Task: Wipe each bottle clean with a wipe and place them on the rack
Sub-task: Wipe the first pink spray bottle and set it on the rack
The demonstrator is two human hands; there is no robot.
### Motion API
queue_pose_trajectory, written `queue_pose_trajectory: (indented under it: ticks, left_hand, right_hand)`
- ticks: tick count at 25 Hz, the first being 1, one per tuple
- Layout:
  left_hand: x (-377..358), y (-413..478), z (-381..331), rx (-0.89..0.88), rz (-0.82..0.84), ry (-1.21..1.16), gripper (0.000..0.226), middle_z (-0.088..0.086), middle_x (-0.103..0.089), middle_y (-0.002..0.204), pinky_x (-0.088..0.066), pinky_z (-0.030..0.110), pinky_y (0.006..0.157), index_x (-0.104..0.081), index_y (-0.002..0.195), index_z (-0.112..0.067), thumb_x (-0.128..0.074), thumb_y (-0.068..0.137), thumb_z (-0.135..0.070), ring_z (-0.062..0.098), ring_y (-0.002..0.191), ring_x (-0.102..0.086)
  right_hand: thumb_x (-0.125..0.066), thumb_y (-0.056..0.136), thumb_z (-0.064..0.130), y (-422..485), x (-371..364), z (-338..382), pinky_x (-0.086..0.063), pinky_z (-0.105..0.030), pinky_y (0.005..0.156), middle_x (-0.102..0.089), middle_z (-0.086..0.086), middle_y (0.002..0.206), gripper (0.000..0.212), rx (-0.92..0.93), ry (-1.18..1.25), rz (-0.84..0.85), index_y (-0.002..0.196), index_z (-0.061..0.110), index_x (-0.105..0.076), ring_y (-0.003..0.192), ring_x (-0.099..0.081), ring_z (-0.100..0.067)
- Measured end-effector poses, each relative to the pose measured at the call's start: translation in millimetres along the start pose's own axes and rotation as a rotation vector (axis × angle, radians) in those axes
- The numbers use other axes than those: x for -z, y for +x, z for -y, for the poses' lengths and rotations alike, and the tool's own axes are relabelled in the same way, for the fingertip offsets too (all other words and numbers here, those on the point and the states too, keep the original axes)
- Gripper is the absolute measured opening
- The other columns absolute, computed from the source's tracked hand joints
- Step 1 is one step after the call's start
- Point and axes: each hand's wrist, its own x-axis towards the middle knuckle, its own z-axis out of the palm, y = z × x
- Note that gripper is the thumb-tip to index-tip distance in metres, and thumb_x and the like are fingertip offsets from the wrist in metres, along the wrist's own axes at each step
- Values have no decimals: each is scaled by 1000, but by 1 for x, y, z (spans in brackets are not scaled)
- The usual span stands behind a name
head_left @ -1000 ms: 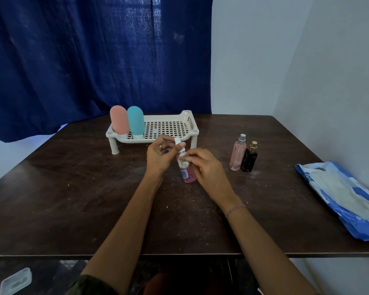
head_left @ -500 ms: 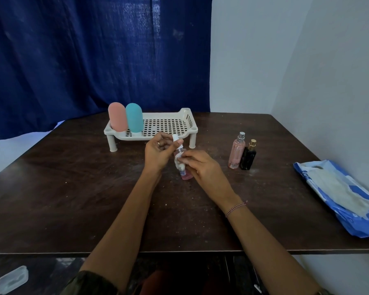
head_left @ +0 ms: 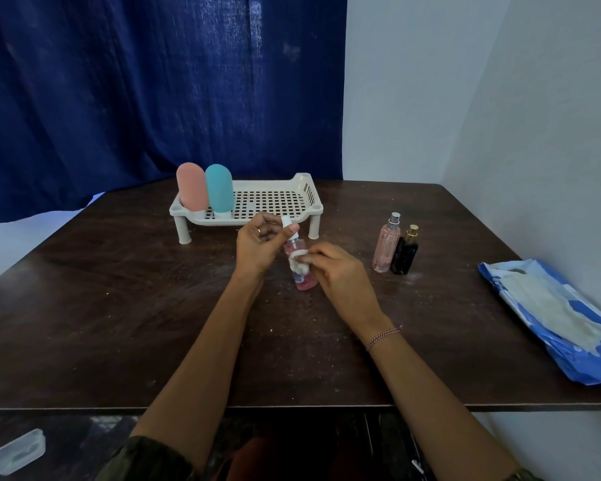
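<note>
**Spray bottle wiped in front of the rack**

Head view: the left hand (head_left: pixel 257 246) pinches the white top of a small pink spray bottle (head_left: pixel 304 282), which is tilted over the counter (head_left: pixel 118 307) just before the rack (head_left: pixel 275 203). The right hand (head_left: pixel 340 272) pinches a wadded wipe (head_left: pixel 297 260) against the bottle's neck.

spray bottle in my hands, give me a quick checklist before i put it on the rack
1. Grip: the left hand holds the spray bottle at its cap: ok.
2. Wiping: the right hand pinches the wipe against the bottle: ok.
3. Bottle wiped all round: cannot tell.
4. Free space on the rack beside the pink tube and teal tube: ok.
5. All bottles done: not ok, the clear pink bottle and black bottle stand on the table.
</note>
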Motion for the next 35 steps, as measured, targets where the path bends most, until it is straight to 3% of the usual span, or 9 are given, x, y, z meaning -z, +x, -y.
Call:
queue_pose_trajectory:
  ticks: [4,8,13,18,24,30,35]
  left_hand:
    - [-1,2,0,-2,1,8,20,13,-68,82,-54,24,61,-57,85,-13,-75,77,-13,17,71,-66]
    - [-1,2,2,10,-12,3,25,15,-68,84,-55,28,64,-58,91,-6,-76,75,-14,20,72,-66]
    - [-1,3,1,16,-29,11,24,15,-68,81,-56,30,64,-58,86,-10,-78,74,-15,20,72,-66]
    - [0,2,1,6,-47,10,24,5,-64,73,-52,19,55,-57,80,-16,-79,73,-16,10,63,-61]
    - [2,4,4,47,-78,17,24,5,-64,74,-57,29,63,-56,78,-16,-80,72,-18,13,70,-63]
    - [5,6,7,60,-94,40,25,9,-65,78,-58,35,69,-56,78,-16,-79,73,-19,17,75,-64]
    - [7,7,8,82,-99,7,24,14,-66,82,-59,37,71,-55,78,-15,-79,73,-18,21,78,-67]
  right_hand:
    - [-65,81,0,8,1,4,-47,-14,80,-65,-7,95,21,-169,110,-93,101,3,-70,86,-61,-14]
    - [-66,79,-1,1,1,8,-49,-22,77,-64,-9,93,20,-7,44,36,97,3,-70,85,-59,-18]
    - [-65,81,-2,2,0,3,-52,-25,80,-61,-9,94,20,-152,64,-24,100,1,-69,86,-60,-17]
    - [-63,81,-4,-2,-1,3,-45,-17,81,-58,-6,93,20,-88,108,67,99,3,-70,89,-56,-14]
    - [-64,81,-3,0,4,-8,-47,-18,73,-63,-5,90,20,-168,128,41,97,5,-71,79,-55,-8]
    - [-68,77,5,-2,4,-8,-42,-17,71,-65,2,93,21,-92,14,130,95,15,-72,85,-56,-12]
    - [-68,79,3,0,6,-19,-46,-18,73,-65,2,93,22,-262,184,139,97,14,-73,83,-58,-10]
